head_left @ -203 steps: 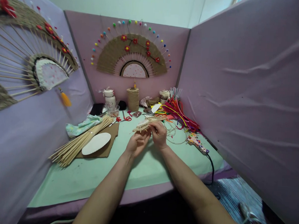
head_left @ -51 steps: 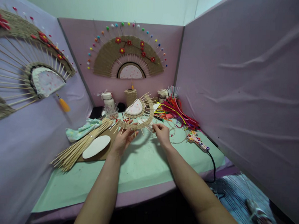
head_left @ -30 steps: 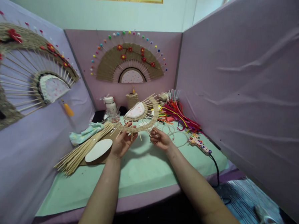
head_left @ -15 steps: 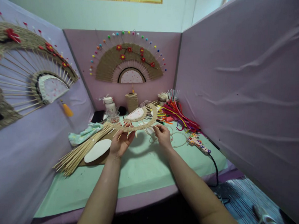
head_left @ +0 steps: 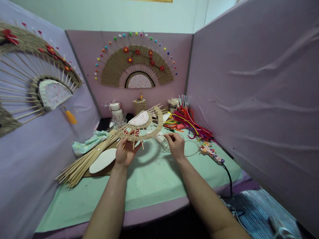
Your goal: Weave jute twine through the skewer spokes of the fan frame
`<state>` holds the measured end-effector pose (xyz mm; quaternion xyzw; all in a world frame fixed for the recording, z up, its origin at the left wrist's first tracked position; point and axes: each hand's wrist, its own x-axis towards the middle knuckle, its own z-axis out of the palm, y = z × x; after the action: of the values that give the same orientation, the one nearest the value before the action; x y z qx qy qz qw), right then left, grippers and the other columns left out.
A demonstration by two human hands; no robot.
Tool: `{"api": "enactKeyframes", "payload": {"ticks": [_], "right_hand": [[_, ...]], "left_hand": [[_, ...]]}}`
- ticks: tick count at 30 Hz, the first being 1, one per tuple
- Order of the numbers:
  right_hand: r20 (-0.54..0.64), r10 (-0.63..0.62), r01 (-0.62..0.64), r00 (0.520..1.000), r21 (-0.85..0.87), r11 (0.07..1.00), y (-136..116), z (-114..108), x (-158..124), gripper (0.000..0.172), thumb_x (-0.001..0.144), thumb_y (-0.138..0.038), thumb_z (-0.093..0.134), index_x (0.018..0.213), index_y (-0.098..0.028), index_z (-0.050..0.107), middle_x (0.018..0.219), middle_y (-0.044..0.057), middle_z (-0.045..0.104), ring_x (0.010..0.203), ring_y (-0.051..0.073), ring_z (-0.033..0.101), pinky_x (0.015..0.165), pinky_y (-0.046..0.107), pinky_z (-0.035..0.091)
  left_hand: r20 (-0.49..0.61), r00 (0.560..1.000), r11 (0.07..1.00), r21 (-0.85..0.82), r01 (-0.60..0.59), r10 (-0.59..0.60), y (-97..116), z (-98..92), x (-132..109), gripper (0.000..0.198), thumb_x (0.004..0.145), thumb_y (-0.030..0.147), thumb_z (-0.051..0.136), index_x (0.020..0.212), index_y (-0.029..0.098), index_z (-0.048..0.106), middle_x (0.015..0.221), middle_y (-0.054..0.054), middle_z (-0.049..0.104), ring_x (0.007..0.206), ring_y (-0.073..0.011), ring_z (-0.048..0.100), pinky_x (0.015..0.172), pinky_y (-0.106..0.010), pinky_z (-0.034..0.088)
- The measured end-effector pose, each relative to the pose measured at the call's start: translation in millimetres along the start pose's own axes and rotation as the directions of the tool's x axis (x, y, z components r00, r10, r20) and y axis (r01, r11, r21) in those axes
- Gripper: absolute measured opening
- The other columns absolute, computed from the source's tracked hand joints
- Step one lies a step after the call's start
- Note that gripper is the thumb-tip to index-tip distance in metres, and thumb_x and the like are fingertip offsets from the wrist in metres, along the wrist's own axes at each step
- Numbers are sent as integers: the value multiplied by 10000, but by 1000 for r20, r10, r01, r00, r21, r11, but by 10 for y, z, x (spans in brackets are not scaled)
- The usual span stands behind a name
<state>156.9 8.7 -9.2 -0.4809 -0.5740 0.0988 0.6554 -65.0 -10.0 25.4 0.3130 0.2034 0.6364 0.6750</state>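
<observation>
My left hand [head_left: 126, 154] grips the lower left edge of a half-round fan [head_left: 156, 130] and holds it tilted above the table. The fan has thin wooden sticks woven with tan twine, and a pink-dotted white half-disc [head_left: 139, 119] at its centre. At the fan's right edge, my right hand [head_left: 176, 146] pinches a thin strand that looks like the twine; the fingers hide its end. Loose loops of pale twine [head_left: 192, 148] lie on the table behind and beside the right hand.
Left lie a bundle of sticks [head_left: 86, 161], a white oval card [head_left: 103, 160] and a patterned cloth [head_left: 90, 143]. A bottle [head_left: 116, 113] and twine spool [head_left: 139, 106] stand behind. To the right are pipe cleaners [head_left: 192, 124] and a corded glue gun [head_left: 211, 153]. Finished fans [head_left: 112, 67] hang on the partitions.
The fan has tipped and shifted slightly left in my left hand, its centre disc turning. My right hand stays pinched and has moved slightly right of the fan's edge.
</observation>
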Motion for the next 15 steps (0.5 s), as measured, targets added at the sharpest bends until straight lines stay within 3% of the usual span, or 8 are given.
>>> {"api": "enactKeyframes", "payload": {"ticks": [10,15], "right_hand": [[1,-68,68,998,-62,996,22,-8,3,286,835,-416,615,661,-189,599,655,14,591,620,144,514,634,282,407],[73,19,-22,997,36,999,32,8,24,277,825,-420,606,677,-190,572,689,10,577,654,144,516,630,269,410]], "left_hand": [[0,1000,997,69,-23,23,29,16,-19,339,833,276,505,1124,196,659,935,-38,724,981,-160,627,958,-370,475],[-2,1000,998,69,-15,15,73,21,-37,332,842,250,483,1114,189,664,899,-33,726,936,-150,636,981,-392,469]]}}
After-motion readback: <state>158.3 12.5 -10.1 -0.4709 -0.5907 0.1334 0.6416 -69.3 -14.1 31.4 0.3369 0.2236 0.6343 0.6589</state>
